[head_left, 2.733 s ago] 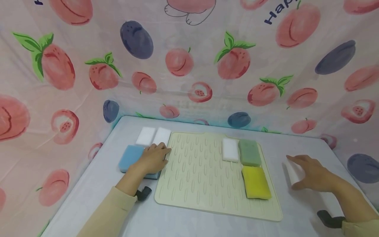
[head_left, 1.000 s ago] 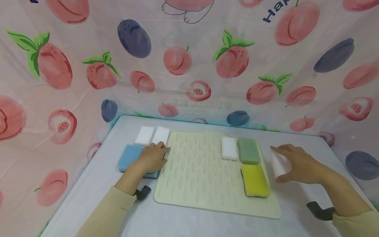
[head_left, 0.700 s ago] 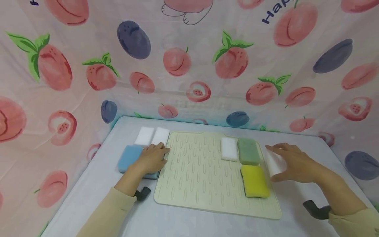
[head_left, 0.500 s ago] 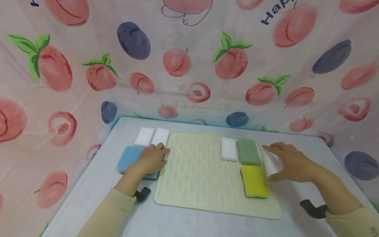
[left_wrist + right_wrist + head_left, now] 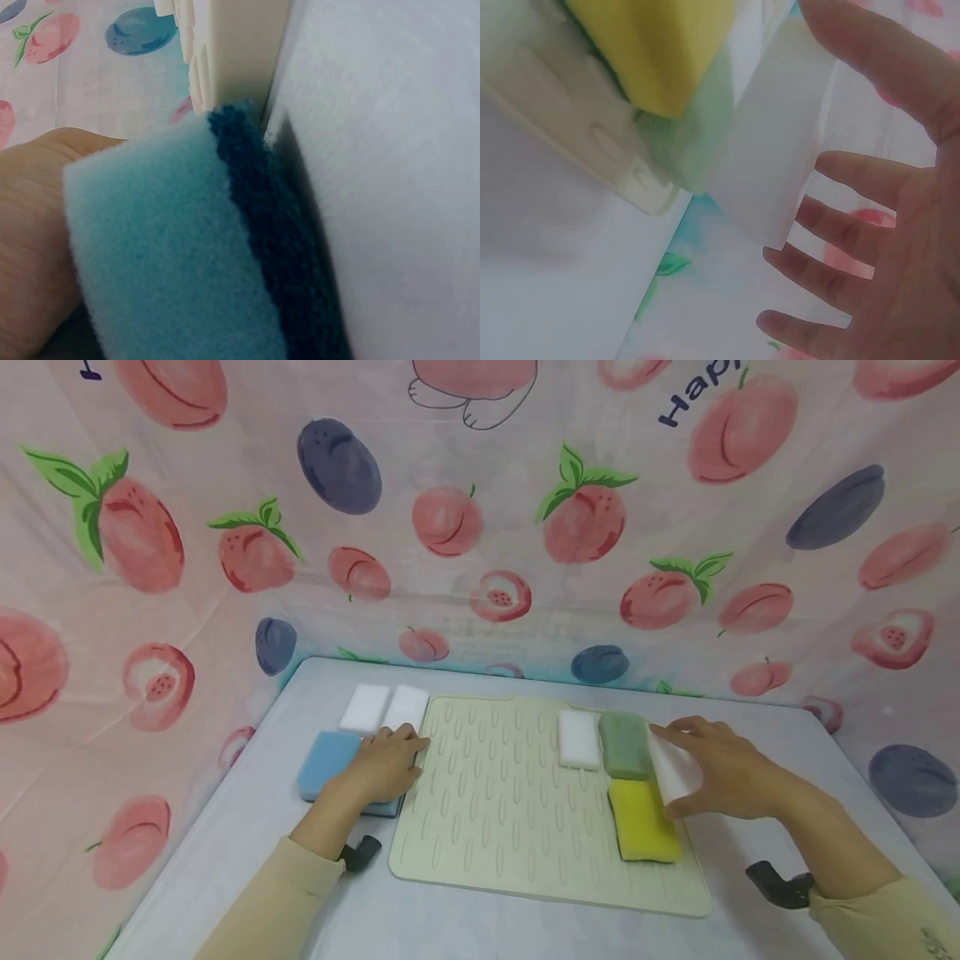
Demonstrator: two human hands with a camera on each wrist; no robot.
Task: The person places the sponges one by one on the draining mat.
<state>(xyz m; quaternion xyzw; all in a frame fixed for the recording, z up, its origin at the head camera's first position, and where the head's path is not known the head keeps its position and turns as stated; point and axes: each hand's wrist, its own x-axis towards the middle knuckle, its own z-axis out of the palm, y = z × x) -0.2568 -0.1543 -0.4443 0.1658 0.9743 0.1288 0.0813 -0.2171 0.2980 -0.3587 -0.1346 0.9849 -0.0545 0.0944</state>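
In the head view my left hand point(image 5: 384, 764) rests on a blue sponge point(image 5: 381, 809) at the left edge of a cream ridged mat point(image 5: 502, 835). The left wrist view shows this sponge point(image 5: 165, 247) close up, its dark scouring layer facing the table; most of the fingers are hidden. At the mat's right edge, my right hand point(image 5: 723, 772) pinches a white sponge point(image 5: 673, 770) between thumb and fingertips, tilted and raised beside a green sponge point(image 5: 624, 745). A yellow scouring sponge point(image 5: 643, 821) lies in front of the green one.
Another white sponge point(image 5: 579, 740) lies on the mat, left of the green one. Two white sponges point(image 5: 365, 708) and a second blue sponge point(image 5: 328, 766) sit on the white table point(image 5: 450, 927), left of the mat. A fruit-patterned cloth point(image 5: 510, 468) hangs behind.
My right hand has carried the white sponge leftward from the table at the right to the mat's right edge. The left hand has stayed in place on the blue sponge.
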